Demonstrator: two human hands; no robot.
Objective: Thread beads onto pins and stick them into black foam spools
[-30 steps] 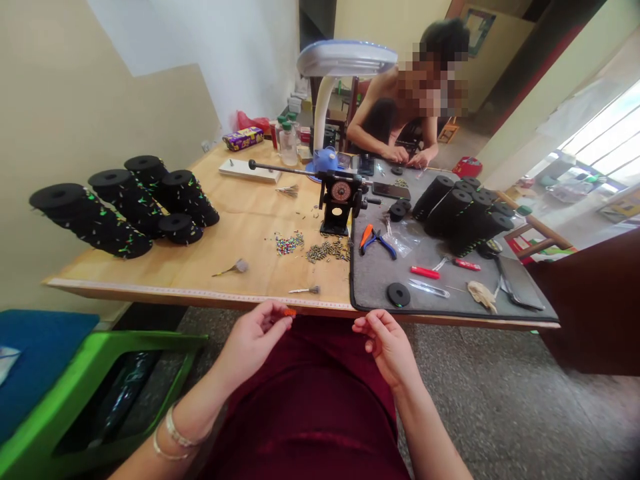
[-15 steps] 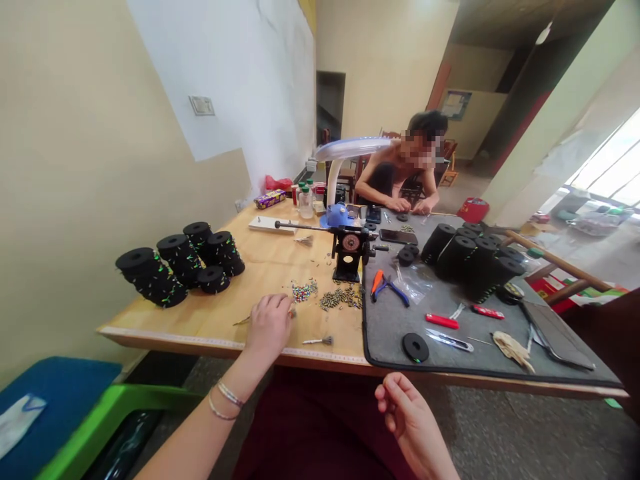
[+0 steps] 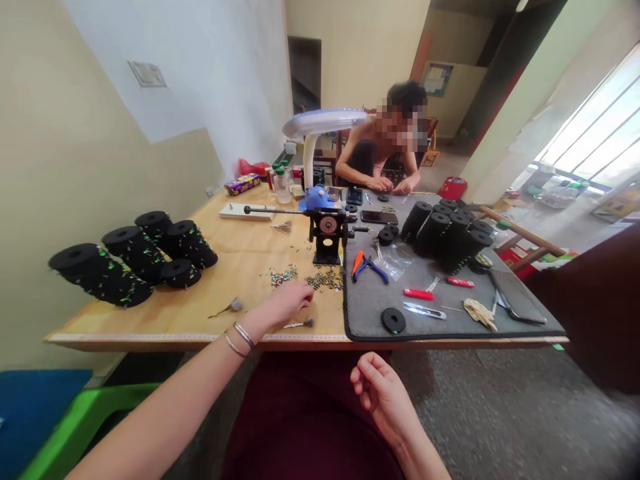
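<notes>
Nearest, the right hand [image 3: 383, 387] hangs in front of the near edge of the bench [image 3: 167, 319], its fingers curled and the thumb drawn in by the forefinger. The left hand [image 3: 285, 302] reaches over that edge, palm down, fingers bent and close together. With the fingertips small and partly turned away, I cannot tell whether either hand holds anything.

Below the left hand, a brush-like tool [image 3: 306, 324] lies just inside the near edge. To its right, a black foam disc [image 3: 387, 322] lies flat by the near left corner of the grey mat [image 3: 364, 310].

Farther in, the small dark metallic pieces [image 3: 327, 279] lie loose beside the mat's left edge. They should be light, hard and slick, likelier to roll or scatter than to break; a pinch of thumb and forefinger across the middle of one piece would suit. The pile lies just beyond the left fingertips and to their right; contact is not clear. The coloured beads [image 3: 283, 275] lie beyond the knuckles, left of the pile, and look just as light.

Behind the pile stands a black counter device [image 3: 327, 232], with orange-and-blue pliers [image 3: 358, 263] to its right on the mat. At the far edge, another person's hands [image 3: 384, 184] work low over the mat.
</notes>
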